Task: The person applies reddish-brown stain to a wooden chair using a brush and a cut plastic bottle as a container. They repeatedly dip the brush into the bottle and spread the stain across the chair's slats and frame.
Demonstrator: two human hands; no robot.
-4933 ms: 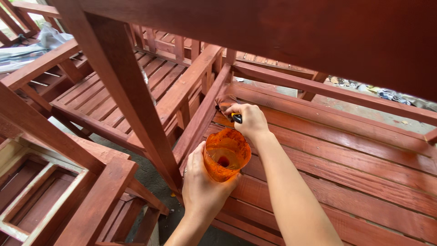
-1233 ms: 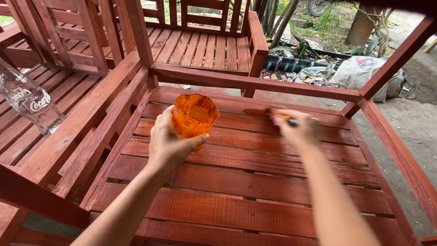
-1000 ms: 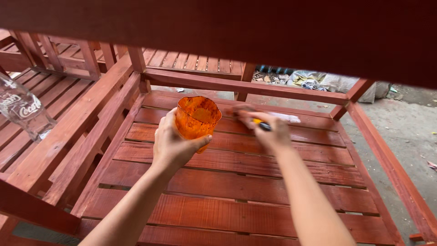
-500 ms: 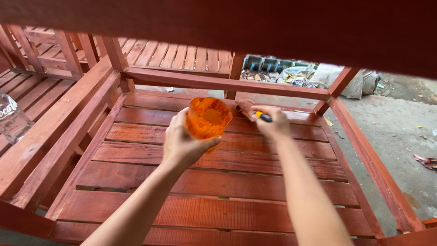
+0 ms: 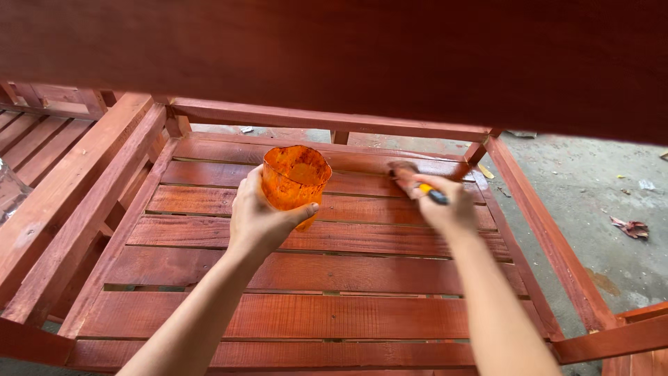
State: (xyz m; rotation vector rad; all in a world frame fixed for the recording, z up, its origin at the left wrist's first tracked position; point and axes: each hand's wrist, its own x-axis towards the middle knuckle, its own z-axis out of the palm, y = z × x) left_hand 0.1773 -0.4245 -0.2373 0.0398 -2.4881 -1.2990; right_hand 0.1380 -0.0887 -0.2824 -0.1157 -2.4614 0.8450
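Observation:
My left hand (image 5: pixel 261 217) grips an orange, stain-coated plastic cup (image 5: pixel 295 175) and holds it upright above the slatted seat (image 5: pixel 306 271) of a red-brown wooden bench. My right hand (image 5: pixel 443 206) is closed on a paintbrush (image 5: pixel 412 179) with a yellow and dark handle. The brush head rests on a slat near the back of the seat. The slats look wet and freshly stained.
A broad stained beam (image 5: pixel 334 56) crosses the top of the view, close to the camera. Another slatted bench (image 5: pixel 49 167) stands at the left, with a clear bottle (image 5: pixel 10 191) at its edge. Bare concrete floor (image 5: pixel 598 202) with scraps of litter lies to the right.
My view has dropped lower under the beam. Both hands stay over the seat; the brush has shifted slightly along the back slat, and the cup stays held beside it.

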